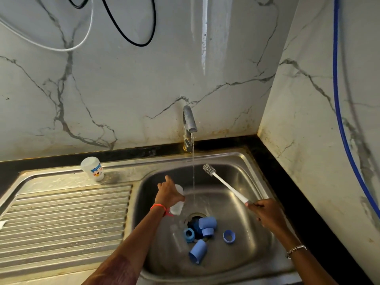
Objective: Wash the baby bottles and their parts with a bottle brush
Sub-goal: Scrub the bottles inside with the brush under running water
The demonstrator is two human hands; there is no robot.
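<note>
Over the sink point(242, 161), the left hand point(167, 192) grips a clear bottle point(178, 206) beside the tap's stream point(193, 171), blue caps point(206, 223) waiting at the drain — scrubbing is due, I judge. The right hand point(267, 212) clasps the bottle brush point(224, 186) (head outside the bottle): next, aim it in.

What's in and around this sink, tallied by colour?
Light blue parts in the basin: 5
Clear bottles: 2
White brush: 1
Total: 8
</note>
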